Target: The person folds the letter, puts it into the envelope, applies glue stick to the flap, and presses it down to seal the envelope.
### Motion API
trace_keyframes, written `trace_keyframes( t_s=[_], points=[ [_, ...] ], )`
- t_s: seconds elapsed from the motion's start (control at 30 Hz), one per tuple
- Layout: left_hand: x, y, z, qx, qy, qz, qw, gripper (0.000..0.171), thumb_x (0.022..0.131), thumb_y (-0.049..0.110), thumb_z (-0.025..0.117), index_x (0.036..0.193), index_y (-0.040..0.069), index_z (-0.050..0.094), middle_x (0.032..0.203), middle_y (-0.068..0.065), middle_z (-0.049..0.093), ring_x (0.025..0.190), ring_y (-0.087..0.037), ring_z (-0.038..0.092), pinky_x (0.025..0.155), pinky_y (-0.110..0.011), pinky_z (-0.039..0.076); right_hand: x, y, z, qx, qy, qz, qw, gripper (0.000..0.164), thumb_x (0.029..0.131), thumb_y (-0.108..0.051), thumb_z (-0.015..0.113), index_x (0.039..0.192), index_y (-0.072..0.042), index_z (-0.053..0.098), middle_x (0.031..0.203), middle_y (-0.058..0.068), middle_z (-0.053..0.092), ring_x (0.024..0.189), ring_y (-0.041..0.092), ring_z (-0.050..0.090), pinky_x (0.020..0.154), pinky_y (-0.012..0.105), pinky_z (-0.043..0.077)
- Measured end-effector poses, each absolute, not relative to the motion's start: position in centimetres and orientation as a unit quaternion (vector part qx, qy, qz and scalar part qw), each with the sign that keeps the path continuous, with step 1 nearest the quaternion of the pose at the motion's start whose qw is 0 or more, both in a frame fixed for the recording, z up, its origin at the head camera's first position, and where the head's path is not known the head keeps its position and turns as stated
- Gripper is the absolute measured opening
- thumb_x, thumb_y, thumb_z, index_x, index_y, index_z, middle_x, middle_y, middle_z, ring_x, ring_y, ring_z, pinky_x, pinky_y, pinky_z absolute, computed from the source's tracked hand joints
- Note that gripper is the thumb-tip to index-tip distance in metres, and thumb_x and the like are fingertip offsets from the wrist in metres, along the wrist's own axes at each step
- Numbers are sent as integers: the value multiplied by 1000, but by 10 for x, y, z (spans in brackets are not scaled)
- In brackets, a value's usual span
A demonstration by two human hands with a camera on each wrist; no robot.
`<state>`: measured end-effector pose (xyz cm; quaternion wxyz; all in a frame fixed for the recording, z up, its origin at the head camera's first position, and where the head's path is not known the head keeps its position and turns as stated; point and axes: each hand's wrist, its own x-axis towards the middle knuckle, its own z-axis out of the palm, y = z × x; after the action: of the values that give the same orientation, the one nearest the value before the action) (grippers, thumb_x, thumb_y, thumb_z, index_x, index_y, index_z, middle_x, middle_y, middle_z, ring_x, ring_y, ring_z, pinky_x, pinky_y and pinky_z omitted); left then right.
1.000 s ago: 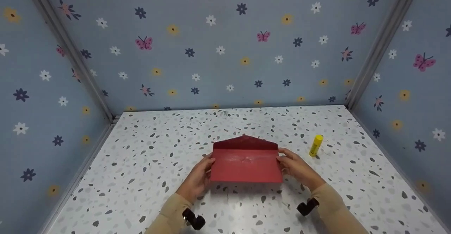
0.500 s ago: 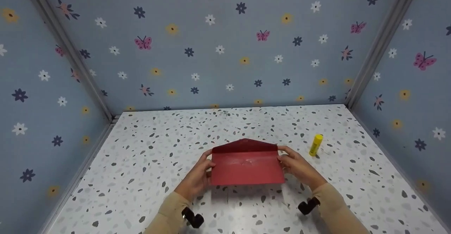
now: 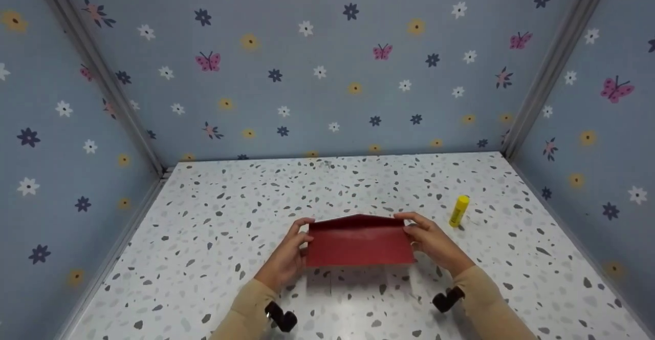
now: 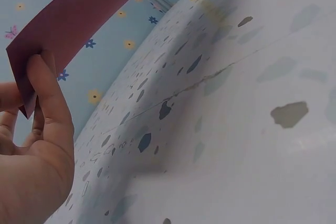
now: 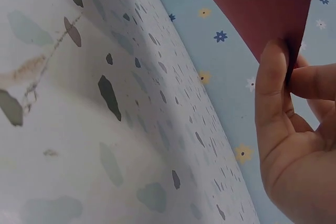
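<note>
A red envelope point(image 3: 359, 248) is held up above the table between both hands, its long side running left to right. Its pointed flap point(image 3: 358, 220) tilts forward at the top, seen as a thin dark strip. My left hand point(image 3: 287, 256) pinches the left end, thumb on the near face and fingers at the top corner and behind. At the other end my right hand point(image 3: 435, 242) grips likewise, index finger along the flap's fold. Both wrist views show the envelope's end between thumb and fingers.
A yellow glue stick point(image 3: 459, 211) is on the speckled white table point(image 3: 230, 202), right of the right hand. Blue flowered panels point(image 3: 327, 63) enclose the table at the back and both sides. Each wrist carries a small black camera.
The envelope's flap has folded down toward the near face, from standing up to a narrow strip. Fingers of both hands have moved onto the top corners.
</note>
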<state>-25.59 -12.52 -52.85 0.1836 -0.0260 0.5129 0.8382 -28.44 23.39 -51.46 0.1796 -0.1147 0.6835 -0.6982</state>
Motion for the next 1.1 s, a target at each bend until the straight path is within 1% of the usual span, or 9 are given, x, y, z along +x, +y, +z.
trace_keyframes(
  t_s=[0.13,0.23,0.4,0.57,0.67,0.83,0.93,1.03,1.1],
  points=[
    [-256,-125,-528,-27,517,836,182,44,95,7,50,135,21,43,127,-17,45,88,-24,63,69,-36,58,-285,234,-516,-109,682,-700,183,42,106,-13,49,146,-5,46,138,18,53,109,30,63,87,41,55],
    [-256,-125,-527,-25,523,833,181,49,95,7,51,141,20,41,128,-17,46,90,-24,63,71,-36,58,-285,235,-516,-108,682,-700,183,41,105,-13,49,146,-5,47,139,18,52,110,30,63,89,41,55],
    [-257,-126,-526,-33,550,815,180,59,95,10,54,150,22,37,134,-17,45,98,-24,63,75,-35,56,-286,236,-515,-113,690,-692,180,43,106,-14,49,148,-6,45,142,19,50,111,30,63,88,42,54],
    [-258,-127,-526,-31,581,795,173,57,97,11,54,151,23,39,136,-16,46,101,-23,61,77,-34,54,-290,237,-519,-112,701,-681,179,43,105,-15,50,148,-10,46,141,19,51,109,30,63,85,42,55],
    [-258,-128,-528,-21,595,785,168,56,97,10,54,150,21,39,133,-17,50,100,-24,61,78,-35,54,-291,237,-522,-113,705,-677,181,44,105,-16,52,148,-12,47,137,18,53,105,29,63,83,41,55],
    [-260,-132,-533,-8,605,777,174,57,98,9,54,152,20,38,129,-16,55,100,-25,63,81,-38,55,-294,237,-527,-107,716,-665,184,46,105,-16,53,149,-10,44,132,17,57,102,28,63,82,41,56],
    [-263,-133,-537,0,610,773,178,58,99,7,53,153,18,36,118,-13,61,93,-22,64,76,-38,56,-295,235,-529,-88,728,-654,187,45,105,-16,53,149,-13,46,130,16,58,102,28,63,83,41,55],
    [-265,-135,-541,8,628,759,173,58,98,4,54,153,15,35,108,-11,64,85,-20,64,69,-35,56,-297,234,-532,-83,739,-641,191,45,104,-17,54,149,-13,46,129,16,60,101,28,64,83,41,55],
    [-267,-136,-542,6,641,748,172,58,99,5,56,153,13,36,106,-11,64,82,-20,64,66,-34,56,-298,233,-533,-83,744,-635,192,45,104,-17,55,149,-13,46,126,17,61,99,27,64,81,40,56]
  ],
)
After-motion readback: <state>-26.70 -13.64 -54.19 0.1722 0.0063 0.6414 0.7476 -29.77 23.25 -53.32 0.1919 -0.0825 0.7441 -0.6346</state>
